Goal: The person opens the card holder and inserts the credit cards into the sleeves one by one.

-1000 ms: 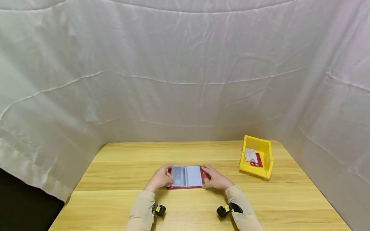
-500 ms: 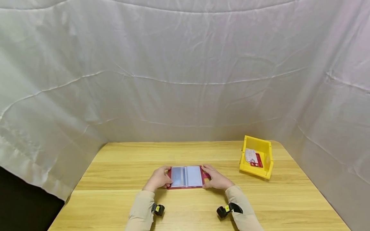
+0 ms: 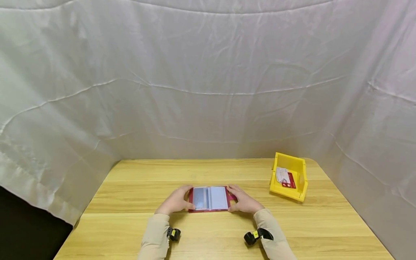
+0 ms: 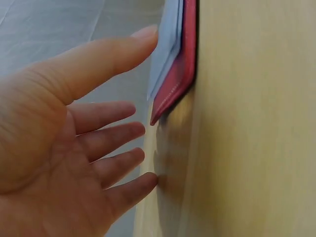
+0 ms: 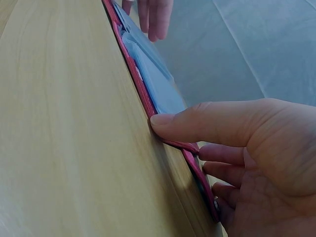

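A red card holder (image 3: 209, 209) lies spread on the table in the head view, its clear plastic sleeves (image 3: 218, 198) facing up. My left hand (image 3: 177, 200) is at its left edge, with fingers spread and loosely straight in the left wrist view. The left thumb (image 4: 118, 57) reaches over the sleeves; whether it touches them I cannot tell. At the right edge, my right hand (image 3: 245, 202) holds the cover. In the right wrist view its thumb (image 5: 182, 123) presses the near corner, and its fingers curl by the closure strap (image 5: 200, 173).
A yellow bin (image 3: 287, 193) stands at the back right of the wooden table (image 3: 130, 202). Inside lie a white card (image 3: 282, 174) and a red card (image 3: 291, 181). Grey curtains (image 3: 208, 108) surround the table at the back and sides.
My left hand has drawn back to the left, off the sleeves, and its fingers have straightened. The left sleeves now lie flatter. My right hand has stayed where it was.
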Tool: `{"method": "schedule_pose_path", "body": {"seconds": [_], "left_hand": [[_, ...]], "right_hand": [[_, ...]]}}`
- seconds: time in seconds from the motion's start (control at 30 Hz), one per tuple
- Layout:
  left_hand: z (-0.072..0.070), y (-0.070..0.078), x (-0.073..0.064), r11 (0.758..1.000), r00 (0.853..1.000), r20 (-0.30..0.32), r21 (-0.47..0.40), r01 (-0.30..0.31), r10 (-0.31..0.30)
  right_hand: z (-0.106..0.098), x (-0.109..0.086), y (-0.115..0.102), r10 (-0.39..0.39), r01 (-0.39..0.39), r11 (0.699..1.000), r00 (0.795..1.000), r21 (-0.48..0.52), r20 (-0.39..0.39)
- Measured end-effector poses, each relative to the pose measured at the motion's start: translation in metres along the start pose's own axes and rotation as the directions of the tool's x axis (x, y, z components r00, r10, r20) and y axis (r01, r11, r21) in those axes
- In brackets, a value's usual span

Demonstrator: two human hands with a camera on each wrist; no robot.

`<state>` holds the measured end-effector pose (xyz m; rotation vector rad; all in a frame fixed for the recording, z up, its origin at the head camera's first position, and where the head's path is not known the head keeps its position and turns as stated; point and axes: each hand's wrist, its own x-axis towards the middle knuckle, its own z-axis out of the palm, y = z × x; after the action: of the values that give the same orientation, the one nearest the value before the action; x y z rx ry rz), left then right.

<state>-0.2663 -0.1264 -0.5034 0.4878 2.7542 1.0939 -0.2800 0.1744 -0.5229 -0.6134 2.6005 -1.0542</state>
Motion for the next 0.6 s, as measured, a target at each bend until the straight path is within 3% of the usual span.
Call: {"method": "schedule_pose_path", "body": {"seconds": [0.2, 0.6], "left_hand": [[0.0016, -0.0048, -0.0013, 1.000, 0.998, 0.062, 0.008, -0.012, 0.011], [0.0041, -0.0055, -0.0004, 1.000, 0.997, 0.072, 0.029, 0.003, -0.005]], "right_hand": [[0.0004, 0.0004, 0.0007, 0.004, -0.004, 1.000, 1.000, 0.006, -0.002], [0.0014, 0.0013, 0.0023, 0.006, -0.006, 1.000, 1.000, -0.003, -0.006]]}}
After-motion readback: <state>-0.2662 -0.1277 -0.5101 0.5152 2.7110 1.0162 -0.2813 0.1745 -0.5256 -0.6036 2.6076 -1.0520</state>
